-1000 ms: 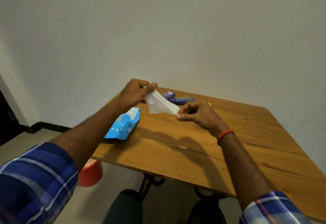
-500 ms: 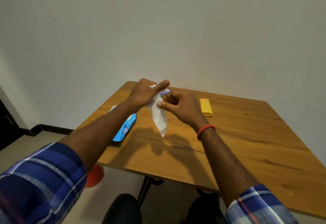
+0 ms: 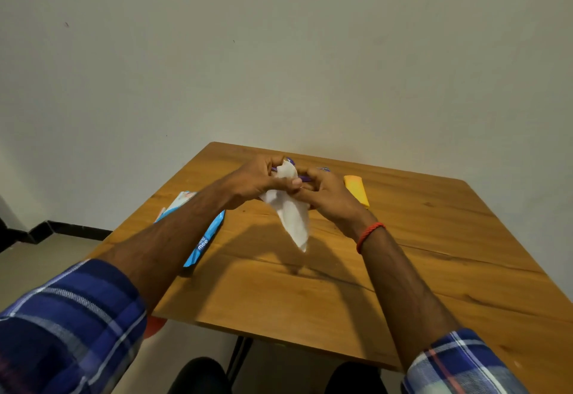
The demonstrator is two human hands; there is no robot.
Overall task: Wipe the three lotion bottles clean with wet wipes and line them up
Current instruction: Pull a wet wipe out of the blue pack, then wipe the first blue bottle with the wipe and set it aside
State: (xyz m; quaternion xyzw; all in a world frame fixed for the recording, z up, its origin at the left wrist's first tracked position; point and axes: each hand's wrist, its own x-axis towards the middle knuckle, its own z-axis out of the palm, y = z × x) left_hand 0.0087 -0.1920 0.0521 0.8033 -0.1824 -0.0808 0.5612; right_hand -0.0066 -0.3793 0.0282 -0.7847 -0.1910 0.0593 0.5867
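Note:
A white wet wipe (image 3: pixel 294 217) hangs down between my two hands above the middle of the wooden table (image 3: pixel 434 254). My left hand (image 3: pixel 254 181) pinches its upper part. My right hand (image 3: pixel 325 190) is closed against the same bunched top. Behind my fingers, purple lotion bottles (image 3: pixel 305 179) lie mostly hidden, only slivers showing. A yellow lotion bottle (image 3: pixel 357 189) lies flat just right of my right hand.
A blue wet-wipe pack (image 3: pixel 204 238) lies near the table's left edge, partly under my left forearm. The wall stands right behind the table's far edge. Something orange-red (image 3: pixel 152 327) sits on the floor below the table's near left corner.
The wipe was stretched taut between my hands a second ago; my hands have come together and it now hangs bunched. The view has shifted, bringing the yellow bottle into sight.

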